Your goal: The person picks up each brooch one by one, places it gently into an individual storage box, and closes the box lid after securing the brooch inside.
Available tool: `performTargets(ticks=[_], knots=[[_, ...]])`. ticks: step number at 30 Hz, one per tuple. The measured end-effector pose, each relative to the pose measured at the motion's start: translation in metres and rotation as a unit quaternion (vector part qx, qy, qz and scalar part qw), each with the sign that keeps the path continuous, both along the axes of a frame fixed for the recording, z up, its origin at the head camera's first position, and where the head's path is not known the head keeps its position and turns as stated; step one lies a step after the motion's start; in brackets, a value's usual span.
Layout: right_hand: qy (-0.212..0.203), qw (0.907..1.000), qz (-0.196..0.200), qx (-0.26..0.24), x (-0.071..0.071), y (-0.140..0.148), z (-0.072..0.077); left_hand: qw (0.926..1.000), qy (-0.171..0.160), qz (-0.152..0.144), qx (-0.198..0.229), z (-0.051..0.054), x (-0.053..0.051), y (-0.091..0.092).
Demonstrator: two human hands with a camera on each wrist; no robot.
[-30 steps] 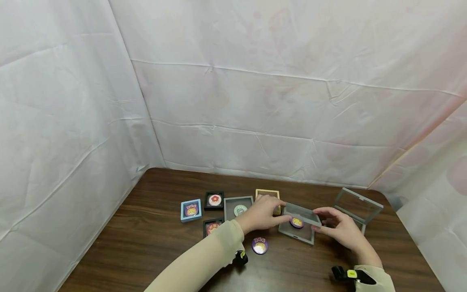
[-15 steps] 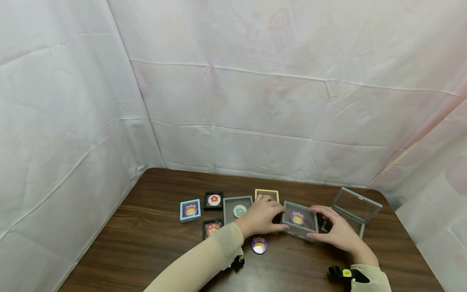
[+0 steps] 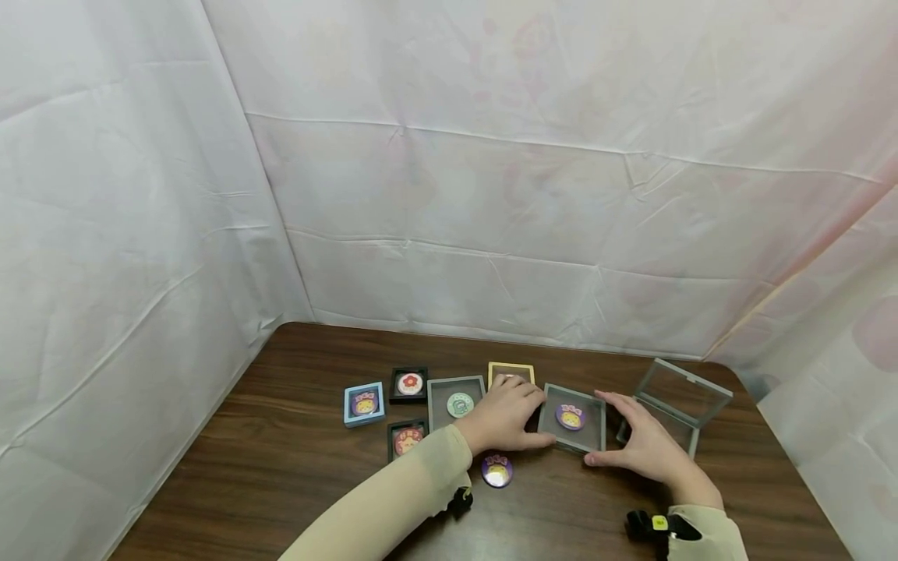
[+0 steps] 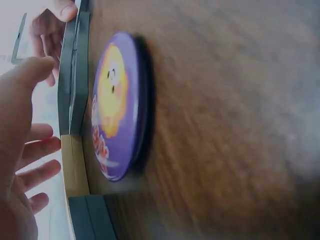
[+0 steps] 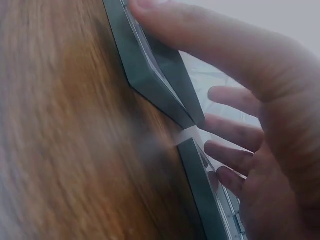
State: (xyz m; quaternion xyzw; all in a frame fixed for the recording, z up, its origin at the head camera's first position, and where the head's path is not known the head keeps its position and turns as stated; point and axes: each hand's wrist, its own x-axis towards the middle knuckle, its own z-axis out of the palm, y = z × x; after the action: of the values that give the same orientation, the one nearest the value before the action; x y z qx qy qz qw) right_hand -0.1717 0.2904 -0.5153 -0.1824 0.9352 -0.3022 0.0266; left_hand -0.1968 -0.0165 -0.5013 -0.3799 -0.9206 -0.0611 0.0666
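A grey display case (image 3: 592, 441) lies flat on the table with its clear lid lowered; a round purple badge (image 3: 570, 417) shows through it. The side views show a thin gap between lid and base. My right hand (image 3: 655, 444) holds the case by its right side, thumb at the near corner and index finger at the far one. My left hand (image 3: 507, 417) is at the left side, thumb by the near corner and fingers fairly straight towards the yellow case (image 3: 511, 366). A loose purple badge (image 4: 117, 105) lies in front of the left hand.
An open grey case (image 3: 684, 393) stands on the right, lid raised. Left of my hands are a grey case (image 3: 438, 413) with a green badge, two black cases, one behind (image 3: 396, 393) and one nearer (image 3: 393, 440), and a blue case (image 3: 365, 421). White cloth (image 3: 449, 195) surrounds the table.
The grey case's tilted lid has come down over its base and badge. My right hand has shifted slightly left and down with it; the left hand has barely moved.
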Motion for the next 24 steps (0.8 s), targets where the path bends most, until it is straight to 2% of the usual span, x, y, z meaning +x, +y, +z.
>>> performTargets(ticks=[7,11,24], knots=[[0.0,1.0,-0.002,0.009,0.003,0.002,0.003,0.9983,-0.047,0.034,0.001,0.004,-0.001,0.001],[0.001,1.0,-0.005,0.009,0.002,0.007,0.002,0.9973,-0.066,0.031,0.007,0.004,-0.002,0.002],[0.01,0.9999,-0.001,0.007,0.002,0.012,0.002,0.9953,-0.092,0.028,-0.009,0.002,-0.005,0.004]])
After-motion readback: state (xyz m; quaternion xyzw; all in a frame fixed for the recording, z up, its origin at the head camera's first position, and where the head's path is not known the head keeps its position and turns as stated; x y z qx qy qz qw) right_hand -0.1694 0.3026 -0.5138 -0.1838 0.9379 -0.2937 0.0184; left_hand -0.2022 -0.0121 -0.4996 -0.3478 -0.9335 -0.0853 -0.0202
